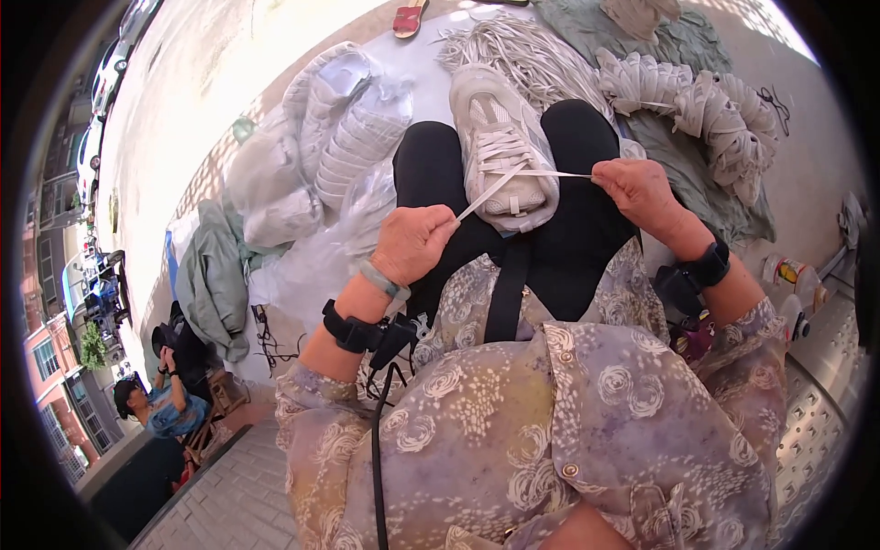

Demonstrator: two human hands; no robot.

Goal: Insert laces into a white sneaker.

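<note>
- Legs (428, 158): under and between the two grips; they cradle the work, so knees pressed in should stop it twisting under the pull.
- Shoe (534, 163): lies between the grips, slightly beyond the left one, toe pointing away from the body; best held square so neither side takes extra load.
- Lace (484, 202): both ends run out to the grips and cross above the shoe's opening. Judged step: drawing the ends taut. Steady, equal tension seems best; flat strands want checking for twist, and the lower rows for slack.
- Forearms (360, 301): angle in from behind the grips, elbows apart.
- Left hand (414, 240): curled, clenched on one lace end; nearer the body than its partner.
- Right hand (639, 194): pinches the other end, thumb against forefinger; farther out, strand nearly level. The remaining fingers look folded; exact contact is too small to tell.
</note>
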